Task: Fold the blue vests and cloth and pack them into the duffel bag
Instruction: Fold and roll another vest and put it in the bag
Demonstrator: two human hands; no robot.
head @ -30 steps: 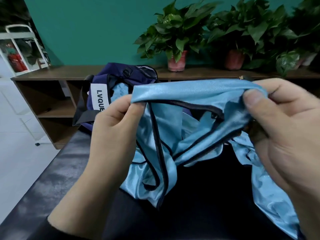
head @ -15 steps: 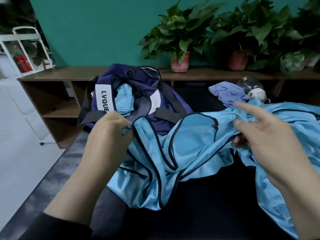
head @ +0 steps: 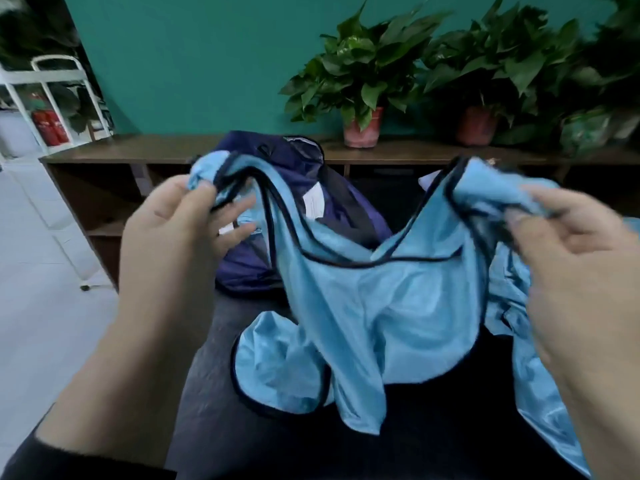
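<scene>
Light blue vest (head: 374, 306) with dark piping, held up by both shoulder straps above the dark surface (head: 221, 410). Left hand (head: 173, 237) pinching one bunched strap between thumb and fingers; right hand (head: 568, 258) pinching the other strap the same way, somewhat blurred. Neckline sagging between the two hands, lower hem drooping onto the surface. More blue fabric (head: 540, 375) trailing on the surface under the right forearm. Navy duffel bag (head: 277, 209) standing open just behind the vest, partly hidden by it, white label showing inside. Behind the bag, a brown wooden shelf (head: 138, 150) against a teal wall, carrying potted plants (head: 363, 84).
</scene>
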